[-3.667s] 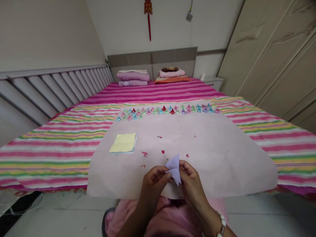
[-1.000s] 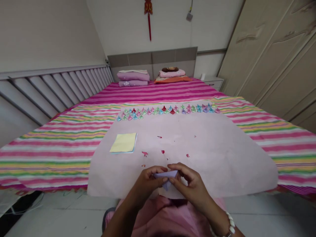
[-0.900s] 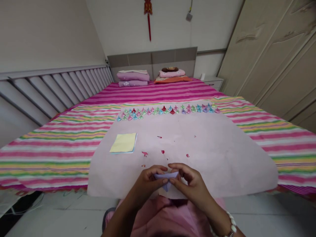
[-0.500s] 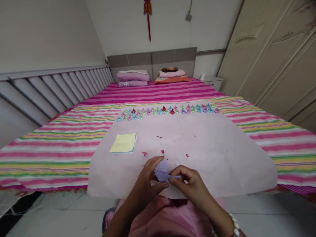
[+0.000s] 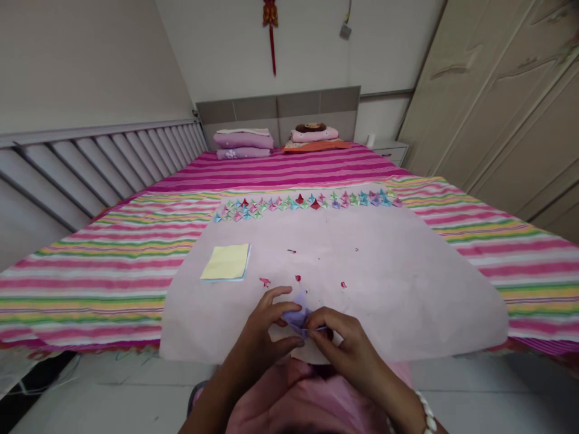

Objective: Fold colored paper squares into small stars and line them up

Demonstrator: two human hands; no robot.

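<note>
A partly folded sheet of purple origami paper [image 5: 297, 319] is held between my two hands near the front edge of the pale sheet. My left hand [image 5: 270, 322] grips its left side, with the thumb below and fingers above. On the other side, my right hand [image 5: 337, 331] pinches the paper between thumb and index finger. A stack of square paper [image 5: 226, 262], yellow on top with blue beneath, lies to the left. Several small red scraps [image 5: 265, 281] are scattered beyond my hands.
Rows of small folded paper pieces [image 5: 300, 200] in several colours line the far edge of the pale sheet [image 5: 398, 265]. Beneath it is a striped bedspread [image 5: 113, 259]. Folded bedding [image 5: 244, 141] sits by the headboard, and a rail [image 5: 113, 157] runs along the left.
My right hand has shifted slightly left, its fingers further over the purple paper. My left index finger has lifted off the paper's top, and the paper's shape has changed a little.
</note>
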